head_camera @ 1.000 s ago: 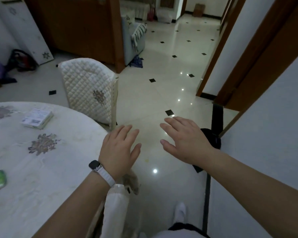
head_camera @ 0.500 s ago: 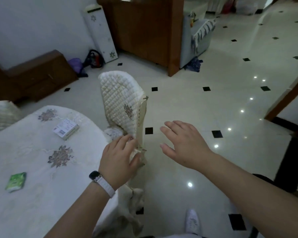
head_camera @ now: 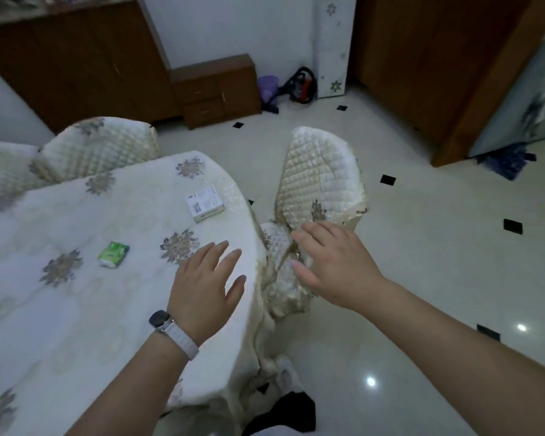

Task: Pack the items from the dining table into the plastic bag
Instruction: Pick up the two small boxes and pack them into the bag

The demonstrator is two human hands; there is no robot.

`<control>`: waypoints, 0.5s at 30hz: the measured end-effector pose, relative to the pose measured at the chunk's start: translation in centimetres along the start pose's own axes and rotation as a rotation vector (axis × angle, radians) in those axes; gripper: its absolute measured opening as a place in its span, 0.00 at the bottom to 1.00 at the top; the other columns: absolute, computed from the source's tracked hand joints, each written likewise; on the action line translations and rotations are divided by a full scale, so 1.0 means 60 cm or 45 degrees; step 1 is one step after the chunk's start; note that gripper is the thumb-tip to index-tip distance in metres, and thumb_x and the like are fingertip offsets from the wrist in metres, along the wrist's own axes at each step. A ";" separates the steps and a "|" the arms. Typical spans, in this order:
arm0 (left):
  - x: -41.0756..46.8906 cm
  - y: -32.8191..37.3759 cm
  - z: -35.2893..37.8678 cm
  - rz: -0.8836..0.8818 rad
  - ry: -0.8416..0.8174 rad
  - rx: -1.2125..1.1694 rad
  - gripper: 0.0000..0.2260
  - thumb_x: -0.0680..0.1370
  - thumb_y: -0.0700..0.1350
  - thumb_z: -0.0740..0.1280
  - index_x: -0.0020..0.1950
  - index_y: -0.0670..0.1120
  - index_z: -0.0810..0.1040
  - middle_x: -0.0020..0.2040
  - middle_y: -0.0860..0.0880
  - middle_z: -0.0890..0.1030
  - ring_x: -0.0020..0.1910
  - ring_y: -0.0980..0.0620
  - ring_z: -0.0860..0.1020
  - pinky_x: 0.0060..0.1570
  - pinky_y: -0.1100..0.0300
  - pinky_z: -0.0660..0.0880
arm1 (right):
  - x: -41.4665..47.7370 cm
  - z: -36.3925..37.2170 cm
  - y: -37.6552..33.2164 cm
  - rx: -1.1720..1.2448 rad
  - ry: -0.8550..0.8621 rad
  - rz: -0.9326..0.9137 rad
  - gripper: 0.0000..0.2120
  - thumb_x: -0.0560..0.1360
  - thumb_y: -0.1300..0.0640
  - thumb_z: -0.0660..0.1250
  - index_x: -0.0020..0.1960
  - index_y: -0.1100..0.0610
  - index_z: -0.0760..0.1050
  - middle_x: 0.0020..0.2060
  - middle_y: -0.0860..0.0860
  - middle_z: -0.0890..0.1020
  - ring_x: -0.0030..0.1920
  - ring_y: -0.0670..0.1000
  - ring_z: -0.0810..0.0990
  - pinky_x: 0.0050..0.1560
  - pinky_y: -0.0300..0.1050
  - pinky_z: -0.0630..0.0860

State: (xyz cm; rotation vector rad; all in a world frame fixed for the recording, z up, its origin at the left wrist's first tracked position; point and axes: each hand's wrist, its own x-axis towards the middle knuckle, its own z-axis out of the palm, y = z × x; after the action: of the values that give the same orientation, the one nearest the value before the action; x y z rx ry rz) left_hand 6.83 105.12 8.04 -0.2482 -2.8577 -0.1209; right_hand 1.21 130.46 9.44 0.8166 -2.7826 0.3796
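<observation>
- Hands are both seen palm down, side by side across the middle of the frame, and nothing is gripped by either.
- The left hand [head_camera: 206, 287] is held at lower centre, over the right edge of the dining table [head_camera: 60, 325]. Its fingers are stretched straight and slightly spread. Whether the cloth is touched cannot be told.
- The right hand [head_camera: 335, 267] is held just right of centre, in front of the seat of a quilted chair [head_camera: 315, 177]. Its fingers are straight and loosely spread, and contact with the chair cannot be judged.
- A watch [head_camera: 161, 320] on a white strap is worn on the left wrist.
- The table is covered by a white cloth with flower patches, and the left half of the frame is filled by it.
- A white box [head_camera: 205, 203] with a printed label is laid near the table's right edge, above the left hand in the frame.
- A green packet [head_camera: 114, 254] is laid further in on the table, left of the left hand and well apart from the box.
- Two more padded seat backs [head_camera: 98, 146] are seen at upper left, behind the table.
- A small wooden cabinet [head_camera: 216, 89] is set against the wall at top centre, with a purple bucket [head_camera: 268, 84] on the floor just to its right.
</observation>
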 end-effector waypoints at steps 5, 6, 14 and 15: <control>0.036 -0.086 0.050 -0.144 0.066 -0.028 0.21 0.76 0.54 0.61 0.63 0.46 0.79 0.63 0.42 0.79 0.62 0.38 0.75 0.57 0.43 0.75 | 0.113 0.040 -0.013 -0.058 -0.150 -0.120 0.25 0.75 0.41 0.57 0.64 0.54 0.75 0.64 0.52 0.77 0.63 0.56 0.74 0.62 0.53 0.71; 0.047 -0.103 0.060 -0.168 0.085 -0.029 0.21 0.75 0.54 0.61 0.63 0.46 0.79 0.63 0.42 0.79 0.62 0.38 0.76 0.56 0.43 0.75 | 0.137 0.046 -0.016 -0.078 -0.187 -0.138 0.25 0.76 0.40 0.57 0.65 0.54 0.75 0.64 0.52 0.77 0.64 0.56 0.74 0.62 0.53 0.70; 0.093 -0.234 0.106 -0.361 0.091 -0.080 0.21 0.74 0.54 0.59 0.62 0.46 0.79 0.62 0.42 0.79 0.61 0.39 0.77 0.55 0.44 0.74 | 0.304 0.085 -0.052 -0.220 -0.366 -0.331 0.26 0.77 0.39 0.54 0.68 0.52 0.72 0.66 0.50 0.75 0.66 0.54 0.72 0.64 0.53 0.69; 0.090 -0.250 0.109 -0.389 0.089 -0.077 0.22 0.74 0.54 0.59 0.62 0.46 0.79 0.61 0.42 0.80 0.61 0.39 0.77 0.54 0.45 0.74 | 0.320 0.092 -0.057 -0.228 -0.386 -0.344 0.26 0.77 0.39 0.54 0.68 0.52 0.71 0.67 0.50 0.75 0.66 0.54 0.72 0.64 0.53 0.69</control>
State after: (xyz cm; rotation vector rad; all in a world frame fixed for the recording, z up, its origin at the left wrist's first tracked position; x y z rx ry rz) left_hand -2.72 91.92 2.34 0.1795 -2.8041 -0.2699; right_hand -13.43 116.43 10.16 1.2751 -2.8590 -0.0451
